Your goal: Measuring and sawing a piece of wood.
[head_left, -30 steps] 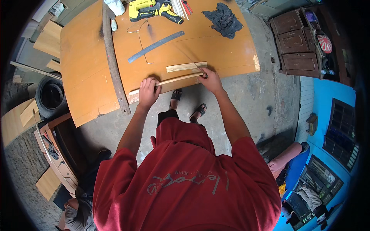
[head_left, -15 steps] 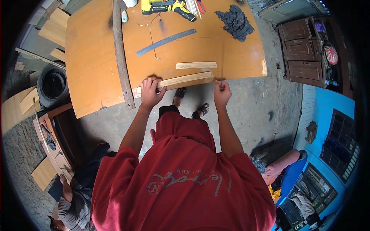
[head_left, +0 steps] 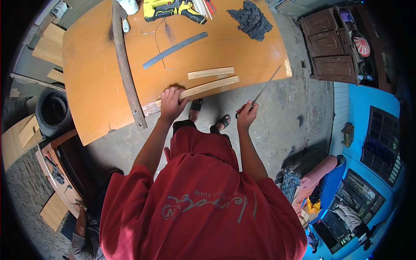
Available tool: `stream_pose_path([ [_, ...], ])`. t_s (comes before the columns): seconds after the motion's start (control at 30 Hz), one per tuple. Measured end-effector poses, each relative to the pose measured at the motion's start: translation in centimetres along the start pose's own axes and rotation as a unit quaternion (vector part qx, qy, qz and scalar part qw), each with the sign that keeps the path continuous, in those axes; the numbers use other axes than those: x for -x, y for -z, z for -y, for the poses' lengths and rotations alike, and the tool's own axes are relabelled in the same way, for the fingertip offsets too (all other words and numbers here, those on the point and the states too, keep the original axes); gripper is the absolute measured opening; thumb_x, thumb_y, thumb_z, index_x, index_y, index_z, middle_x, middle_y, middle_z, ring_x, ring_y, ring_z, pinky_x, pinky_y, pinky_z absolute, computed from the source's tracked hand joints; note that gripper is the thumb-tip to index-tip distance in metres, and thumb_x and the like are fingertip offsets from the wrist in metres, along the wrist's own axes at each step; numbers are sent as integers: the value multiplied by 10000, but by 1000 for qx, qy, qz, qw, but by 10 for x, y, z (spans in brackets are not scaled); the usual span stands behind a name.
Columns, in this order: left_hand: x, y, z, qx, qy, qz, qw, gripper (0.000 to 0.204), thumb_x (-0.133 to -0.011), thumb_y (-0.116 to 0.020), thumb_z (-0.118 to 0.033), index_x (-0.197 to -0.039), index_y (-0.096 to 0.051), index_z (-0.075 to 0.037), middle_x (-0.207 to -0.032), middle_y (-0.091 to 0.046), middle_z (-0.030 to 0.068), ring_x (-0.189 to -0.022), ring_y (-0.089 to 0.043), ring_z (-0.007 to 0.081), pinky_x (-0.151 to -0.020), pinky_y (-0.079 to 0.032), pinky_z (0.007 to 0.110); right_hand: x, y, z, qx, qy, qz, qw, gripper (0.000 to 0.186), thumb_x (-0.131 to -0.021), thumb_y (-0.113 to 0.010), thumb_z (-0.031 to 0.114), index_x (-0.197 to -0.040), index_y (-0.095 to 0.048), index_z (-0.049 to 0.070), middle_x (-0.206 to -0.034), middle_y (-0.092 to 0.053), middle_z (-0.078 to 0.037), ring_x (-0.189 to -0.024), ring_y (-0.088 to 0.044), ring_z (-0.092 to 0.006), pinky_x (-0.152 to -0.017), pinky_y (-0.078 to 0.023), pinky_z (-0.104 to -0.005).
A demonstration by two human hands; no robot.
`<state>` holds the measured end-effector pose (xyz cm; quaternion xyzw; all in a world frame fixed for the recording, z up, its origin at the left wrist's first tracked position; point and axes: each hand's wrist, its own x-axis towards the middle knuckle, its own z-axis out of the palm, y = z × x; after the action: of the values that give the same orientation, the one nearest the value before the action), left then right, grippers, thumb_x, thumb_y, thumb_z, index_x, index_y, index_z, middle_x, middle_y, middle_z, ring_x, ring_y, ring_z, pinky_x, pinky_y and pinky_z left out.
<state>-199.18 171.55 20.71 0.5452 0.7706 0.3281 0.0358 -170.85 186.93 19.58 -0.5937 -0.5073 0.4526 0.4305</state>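
My left hand [head_left: 172, 104] presses down on the near end of a long pale wood strip [head_left: 210, 86] that lies along the front edge of the orange tabletop [head_left: 99, 78]. A shorter pale strip [head_left: 211, 73] lies just beyond it. My right hand [head_left: 246, 115] is off the table, over the concrete floor, gripping a thin metal blade [head_left: 264, 90] that points up toward the table's right corner.
A long dark curved wood piece [head_left: 125, 65] crosses the table's left part. A grey metal ruler [head_left: 174, 50], a yellow power drill [head_left: 169, 8] and a dark rag [head_left: 251, 19] lie farther back. A brown cabinet [head_left: 333, 43] stands right, a tyre [head_left: 54, 112] left. Another person [head_left: 84, 242] crouches at lower left.
My right hand has left the long strip's right end and pulled back off the table, now holding the thin blade. The left hand stays on the strip.
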Motion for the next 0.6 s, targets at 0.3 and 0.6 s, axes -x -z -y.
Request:
stream_pose_path([
  [0.3,-8,3,5,-4,12,5,1000,414,-851,-839,-303,-1169,-681,-90,-1124,-632,95,-1076,-591,316,-934,-435,448,35,-19,1,-6,-69,80,994,245,-1146,-534,282,-1029,-529,66,-684,-510,15,-519,-481,-80,-461,-420,-282],
  [0.6,-69,-14,-9,24,-14,66,997,800,-790,-885,-378,-1471,-578,-92,-1404,-599,110,-1322,-537,324,-1111,-402,452,40,-6,0,4,-63,79,995,252,-1136,-553,273,-998,-549,62,-671,-526,6,-535,-489,-86,-485,-417,-288],
])
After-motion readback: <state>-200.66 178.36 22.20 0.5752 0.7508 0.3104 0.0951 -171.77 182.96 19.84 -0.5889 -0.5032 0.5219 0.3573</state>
